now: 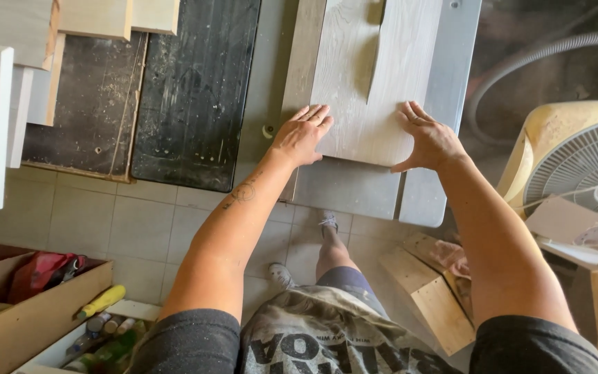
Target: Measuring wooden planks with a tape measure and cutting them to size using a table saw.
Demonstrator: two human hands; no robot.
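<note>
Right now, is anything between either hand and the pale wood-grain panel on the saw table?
Nothing visible. The left hand and the right hand both lie flat on the near end of the wood-grain panel, which rests on the grey saw table. A dark slit runs into the panel ahead of the hands.

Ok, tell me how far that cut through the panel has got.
Done: a slit already runs into the grey wood-grain panel from its far edge, down to about mid-board. In hand: the left hand and right hand press flat on the panel's near end, on the metal saw table. Left: the near half, between the hands, looks uncut. The blade itself isn't clearly visible.
</note>
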